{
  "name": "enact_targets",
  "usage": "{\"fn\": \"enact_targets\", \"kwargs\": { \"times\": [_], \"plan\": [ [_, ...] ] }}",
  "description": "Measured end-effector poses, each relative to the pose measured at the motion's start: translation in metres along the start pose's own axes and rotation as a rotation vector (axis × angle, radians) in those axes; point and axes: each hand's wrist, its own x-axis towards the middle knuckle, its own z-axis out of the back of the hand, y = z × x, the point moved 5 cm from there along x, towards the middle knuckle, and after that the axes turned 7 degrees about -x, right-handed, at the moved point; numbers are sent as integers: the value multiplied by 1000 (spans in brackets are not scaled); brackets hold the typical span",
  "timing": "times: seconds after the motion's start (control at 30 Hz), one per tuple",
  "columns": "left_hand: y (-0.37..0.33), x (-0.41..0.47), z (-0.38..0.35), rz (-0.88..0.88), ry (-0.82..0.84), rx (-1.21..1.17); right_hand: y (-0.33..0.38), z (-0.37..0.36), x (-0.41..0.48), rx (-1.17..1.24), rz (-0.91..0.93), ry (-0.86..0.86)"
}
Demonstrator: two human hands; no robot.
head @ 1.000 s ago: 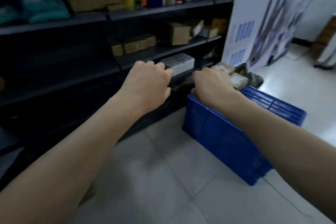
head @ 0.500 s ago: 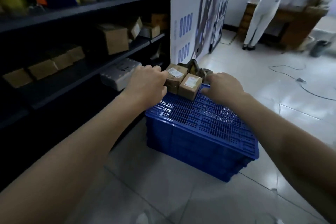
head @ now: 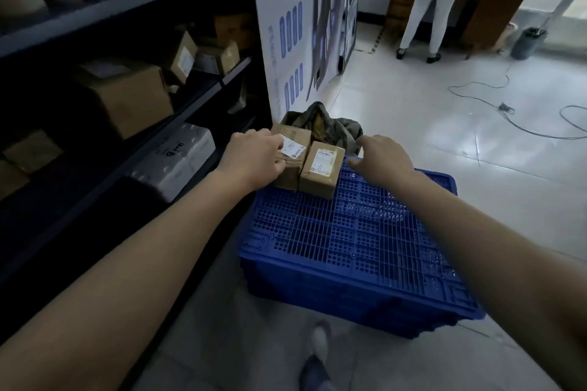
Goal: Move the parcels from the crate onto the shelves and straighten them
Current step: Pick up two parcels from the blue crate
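Observation:
A blue plastic crate (head: 355, 241) lies upside down on the tiled floor with its gridded base up. Two small brown cardboard parcels sit on its far left corner. My left hand (head: 254, 159) curls round the left parcel (head: 293, 149), which bears a white label. The right parcel (head: 322, 170) stands against it. My right hand (head: 381, 155) hovers just right of that parcel with fingers loosely bent, holding nothing. Dark metal shelves (head: 133, 136) run along the left.
The shelves hold brown boxes (head: 127, 95) and a white pack (head: 178, 159). A dark bundle (head: 330, 127) lies behind the crate, below a white display board (head: 286, 25). A person (head: 428, 0) stands at a wooden counter far right. Cables (head: 508, 108) trail on the floor.
My view swung right from the shelves to the crate. Both hands came forward to the two parcels; my left hand took hold of the left one.

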Motion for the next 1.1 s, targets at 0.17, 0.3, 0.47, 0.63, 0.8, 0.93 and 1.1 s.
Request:
{"fn": "enact_targets", "kwargs": {
  "times": [0.17, 0.3, 0.47, 0.63, 0.8, 0.93, 1.1],
  "plan": [
    [31, 109, -42, 78, 102, -50, -14, -43, 106, 40, 0, 85],
    [67, 173, -83, 186, 174, -159, -29, -85, 170, 70, -27, 180],
    [110, 222, -151, 297, 400, -364, -49, -151, 226, 141, -119, 343],
    [164, 269, -220, 473, 415, -547, -65, -222, 266, 64, -175, 428],
    [206, 300, -301, 637, 373, -722, -82, -299, 284, 137, -318, 535],
    [223, 314, -346, 699, 293, -850, -90, -362, 289, 515, -507, 597],
    [227, 322, -395, 719, 431, -1170, -86, -397, 298, 1110, -703, 535]
  ]
}}
